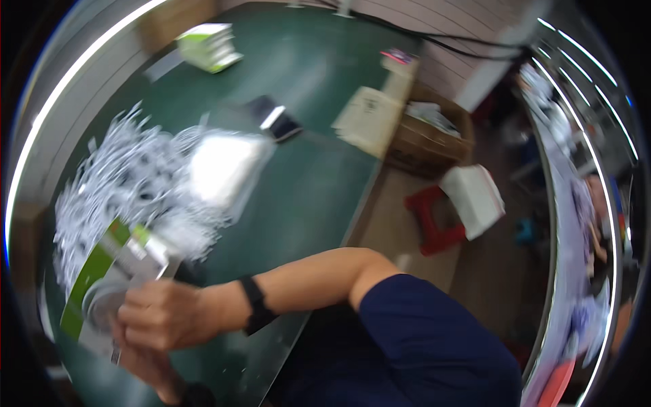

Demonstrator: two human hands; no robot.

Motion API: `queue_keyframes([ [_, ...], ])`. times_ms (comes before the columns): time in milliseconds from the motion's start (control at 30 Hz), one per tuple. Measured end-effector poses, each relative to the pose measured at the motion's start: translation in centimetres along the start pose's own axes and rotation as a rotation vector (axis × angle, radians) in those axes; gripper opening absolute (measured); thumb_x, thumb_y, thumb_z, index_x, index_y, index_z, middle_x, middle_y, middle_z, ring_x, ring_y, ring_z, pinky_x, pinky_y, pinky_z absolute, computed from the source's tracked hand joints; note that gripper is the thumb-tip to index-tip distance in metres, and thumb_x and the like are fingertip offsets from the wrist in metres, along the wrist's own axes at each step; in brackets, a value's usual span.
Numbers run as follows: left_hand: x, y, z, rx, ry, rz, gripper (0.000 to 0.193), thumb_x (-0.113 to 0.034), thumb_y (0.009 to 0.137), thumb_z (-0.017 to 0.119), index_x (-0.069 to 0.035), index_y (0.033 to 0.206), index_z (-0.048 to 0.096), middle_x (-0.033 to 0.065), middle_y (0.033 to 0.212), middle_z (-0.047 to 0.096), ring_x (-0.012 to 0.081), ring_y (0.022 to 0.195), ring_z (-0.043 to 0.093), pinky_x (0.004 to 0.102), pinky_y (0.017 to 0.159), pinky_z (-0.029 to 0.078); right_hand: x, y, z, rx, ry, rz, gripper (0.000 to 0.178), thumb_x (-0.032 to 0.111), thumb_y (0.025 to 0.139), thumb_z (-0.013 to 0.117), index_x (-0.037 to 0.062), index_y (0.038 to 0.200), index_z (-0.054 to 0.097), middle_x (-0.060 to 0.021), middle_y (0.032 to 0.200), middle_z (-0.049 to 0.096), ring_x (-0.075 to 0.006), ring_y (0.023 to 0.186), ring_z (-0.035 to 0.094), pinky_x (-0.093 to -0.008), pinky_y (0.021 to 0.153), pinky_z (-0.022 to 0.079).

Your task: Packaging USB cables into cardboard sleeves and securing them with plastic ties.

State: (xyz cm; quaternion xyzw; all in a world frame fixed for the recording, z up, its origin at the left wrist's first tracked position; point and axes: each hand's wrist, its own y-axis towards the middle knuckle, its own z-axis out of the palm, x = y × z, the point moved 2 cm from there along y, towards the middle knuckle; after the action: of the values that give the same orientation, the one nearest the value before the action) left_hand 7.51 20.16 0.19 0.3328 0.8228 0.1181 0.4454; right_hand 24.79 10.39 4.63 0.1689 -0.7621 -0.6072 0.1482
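A green and white cardboard box (87,293), blurred by motion, is at the lower left, close to my hands. Pale round loops (103,304), which look like a coiled white cable, show against it. My right hand (159,315) is closed beside these loops, fingers curled; what lies inside them is hidden. Below it, my left hand (146,370) grips the box's lower edge, partly covered by the right. A large heap of white cables (129,176) spreads just beyond the box. Next to the heap lies a clear plastic bag (227,169) with white contents.
On the green table (298,203) are a stack of green and white boxes (209,47), a dark flat object (271,119) and beige sheets (368,119). An open carton (430,139) and a red stool (437,220) with a white box (472,201) stand right of the table.
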Motion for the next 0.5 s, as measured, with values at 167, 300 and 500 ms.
queue_keyframes([
  [167, -3.4, 2.9, 0.6, 0.034, 0.125, 0.271, 0.046, -0.034, 0.103, 0.052, -0.001, 0.135, 0.055, 0.0134, 0.126, 0.064, 0.0289, 0.113, 0.063, 0.0382, 0.097, 0.048, 0.1, 0.2, 1.9, -0.043, -0.056, 0.076, 0.013, 0.02, 0.074, 0.066, 0.0097, 0.07, 0.058, -0.0055, 0.079, 0.055, -0.0231, 0.07, 0.057, -0.0363, 0.054, 0.046],
  [300, -4.3, 4.1, 0.9, -0.036, 0.414, 0.299, 0.039, -0.032, 0.104, 0.048, -0.001, 0.125, 0.058, 0.0174, 0.122, 0.066, 0.0352, 0.111, 0.063, 0.044, 0.097, 0.048, -1.3, 0.3, 2.2, -0.12, -0.073, 0.065, 0.013, 0.02, 0.074, 0.066, 0.0096, 0.07, 0.058, -0.0051, 0.078, 0.054, -0.0226, 0.07, 0.057, -0.0355, 0.054, 0.047],
  [500, 2.0, 6.9, 1.3, -0.139, 0.172, 0.281, 0.028, -0.025, 0.1, 0.055, -0.003, 0.117, 0.061, 0.0157, 0.112, 0.066, 0.0329, 0.104, 0.064, 0.0418, 0.091, 0.05, -2.5, 1.3, 0.7, -0.004, -0.091, 0.078, 0.008, 0.022, 0.091, 0.065, 0.0155, 0.086, 0.066, -0.0013, 0.084, 0.059, -0.0163, 0.071, 0.06, -0.0285, 0.059, 0.048],
])
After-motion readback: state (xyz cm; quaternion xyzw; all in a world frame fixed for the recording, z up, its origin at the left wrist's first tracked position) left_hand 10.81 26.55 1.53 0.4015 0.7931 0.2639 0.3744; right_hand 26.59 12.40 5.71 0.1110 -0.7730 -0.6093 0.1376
